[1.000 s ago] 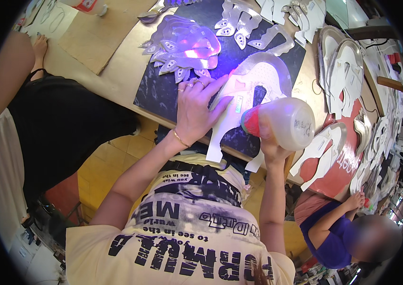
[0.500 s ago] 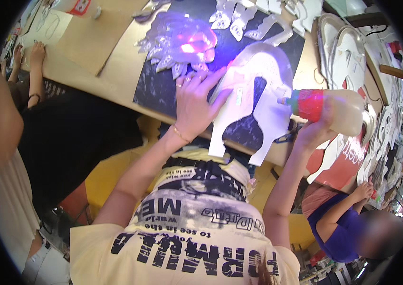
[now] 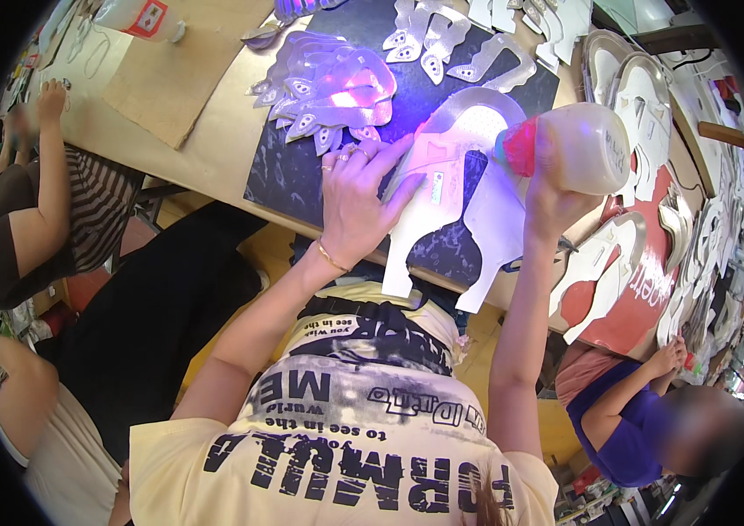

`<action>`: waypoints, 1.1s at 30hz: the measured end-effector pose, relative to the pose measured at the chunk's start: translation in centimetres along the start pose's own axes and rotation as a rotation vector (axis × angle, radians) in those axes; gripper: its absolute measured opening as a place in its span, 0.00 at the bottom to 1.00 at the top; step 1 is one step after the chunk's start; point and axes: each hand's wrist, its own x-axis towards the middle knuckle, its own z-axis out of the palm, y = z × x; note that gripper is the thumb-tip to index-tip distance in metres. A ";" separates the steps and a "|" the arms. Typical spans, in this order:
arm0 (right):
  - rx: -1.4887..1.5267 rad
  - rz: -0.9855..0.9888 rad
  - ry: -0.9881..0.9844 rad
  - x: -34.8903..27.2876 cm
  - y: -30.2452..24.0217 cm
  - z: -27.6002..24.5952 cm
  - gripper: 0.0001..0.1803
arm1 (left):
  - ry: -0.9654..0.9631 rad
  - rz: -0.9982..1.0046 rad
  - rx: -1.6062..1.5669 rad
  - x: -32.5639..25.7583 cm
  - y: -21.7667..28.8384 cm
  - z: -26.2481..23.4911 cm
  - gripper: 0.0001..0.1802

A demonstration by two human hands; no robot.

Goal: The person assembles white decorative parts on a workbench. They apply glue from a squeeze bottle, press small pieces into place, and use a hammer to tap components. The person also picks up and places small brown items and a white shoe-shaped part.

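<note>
A white horseshoe-shaped piece, which looks like a shoe upper (image 3: 424, 188) with a grey rounded top, lies on a dark marbled board (image 3: 284, 180). My left hand (image 3: 359, 197) rests at its left edge, fingers spread, with the thumb on the white surface and the index fingertip near the upper edge. My right hand (image 3: 556, 197) is wrapped round a cloudy squeeze bottle (image 3: 587, 149) with a red band and a greenish tip. The bottle is tilted, its tip pointing left over the upper's right side. Whether the tip touches it, I cannot tell.
A fanned stack of grey pieces (image 3: 337, 88) lies under purple light beyond my left hand. Several grey-and-white cut pieces (image 3: 429, 39) lie at the board's far edge. More uppers (image 3: 604, 263) lie on a red surface at right. Brown cardboard (image 3: 170, 79) covers the table's left; people sit both sides.
My right hand has carried the bottle left and slightly away from me, bringing its tip over the upper. My left hand stays nearly still. At left, people have shifted, revealing a striped garment.
</note>
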 end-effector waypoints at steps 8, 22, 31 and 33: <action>0.071 -0.026 -0.070 -0.8 -0.2 2.1 0.18 | 0.001 -0.010 0.000 0.0 0.0 0.1 0.25; 0.768 0.936 0.389 0.6 1.0 -3.2 0.31 | -0.255 0.443 0.163 3.9 3.2 0.5 0.22; 0.730 0.917 0.461 0.3 1.8 -4.2 0.33 | -0.327 0.458 0.197 4.8 2.4 1.7 0.24; 0.730 0.923 0.420 0.1 2.0 -4.4 0.37 | -0.290 0.431 0.225 4.8 2.3 1.8 0.23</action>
